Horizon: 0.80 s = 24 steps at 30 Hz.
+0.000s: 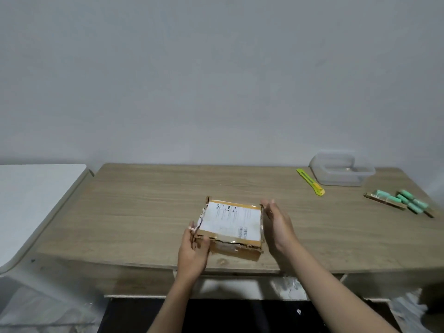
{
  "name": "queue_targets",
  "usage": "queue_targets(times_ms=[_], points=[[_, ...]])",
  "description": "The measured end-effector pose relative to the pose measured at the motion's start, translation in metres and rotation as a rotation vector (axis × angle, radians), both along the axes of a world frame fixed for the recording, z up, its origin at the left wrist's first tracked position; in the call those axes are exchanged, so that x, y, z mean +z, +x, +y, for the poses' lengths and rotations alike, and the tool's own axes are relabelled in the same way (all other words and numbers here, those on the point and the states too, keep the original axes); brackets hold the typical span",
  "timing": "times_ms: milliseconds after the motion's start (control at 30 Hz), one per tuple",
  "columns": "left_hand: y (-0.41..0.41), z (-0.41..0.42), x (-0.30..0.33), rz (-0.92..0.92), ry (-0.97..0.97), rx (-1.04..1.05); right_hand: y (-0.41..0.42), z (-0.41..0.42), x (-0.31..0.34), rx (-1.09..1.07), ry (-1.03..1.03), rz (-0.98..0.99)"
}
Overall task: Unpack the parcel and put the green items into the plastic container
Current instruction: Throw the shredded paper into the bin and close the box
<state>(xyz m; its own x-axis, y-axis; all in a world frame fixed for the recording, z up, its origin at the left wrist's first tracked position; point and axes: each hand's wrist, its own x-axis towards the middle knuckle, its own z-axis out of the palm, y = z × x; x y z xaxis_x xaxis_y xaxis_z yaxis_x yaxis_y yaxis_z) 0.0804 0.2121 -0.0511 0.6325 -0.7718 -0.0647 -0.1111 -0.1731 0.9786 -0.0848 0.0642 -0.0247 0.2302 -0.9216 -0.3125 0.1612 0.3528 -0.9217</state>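
Note:
A flat cardboard parcel (231,224) with a white shipping label lies near the front edge of the wooden table (144,200); its tape and edges look torn. My left hand (193,251) grips its near left corner. Against the parcel's right side rests my right hand (276,224), fingers straight. Several green rolls (406,200) lie with a brown strip at the far right. A clear plastic container (341,170) stands at the back right, and I cannot tell whether anything is in it.
A yellow-green utility knife (310,181) lies left of the container. A white surface (36,200) adjoins the table on the left. A plain wall runs behind the table.

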Motion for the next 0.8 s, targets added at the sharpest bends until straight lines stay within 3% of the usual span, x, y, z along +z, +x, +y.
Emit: queue_targets(times_ms=[300, 600, 800], points=[[-0.022, 0.009, 0.011, 0.105, -0.069, -0.024, -0.019, 0.069, -0.013, 0.092, -0.244, 0.289], [-0.149, -0.003, 0.045, 0.161, -0.145, -0.319, -0.166, 0.093, 0.022, -0.277, -0.211, 0.293], [-0.272, 0.001, 0.030, 0.198, -0.042, -0.549, -0.295, 0.130, 0.027, -0.480, -0.179, 0.396]])
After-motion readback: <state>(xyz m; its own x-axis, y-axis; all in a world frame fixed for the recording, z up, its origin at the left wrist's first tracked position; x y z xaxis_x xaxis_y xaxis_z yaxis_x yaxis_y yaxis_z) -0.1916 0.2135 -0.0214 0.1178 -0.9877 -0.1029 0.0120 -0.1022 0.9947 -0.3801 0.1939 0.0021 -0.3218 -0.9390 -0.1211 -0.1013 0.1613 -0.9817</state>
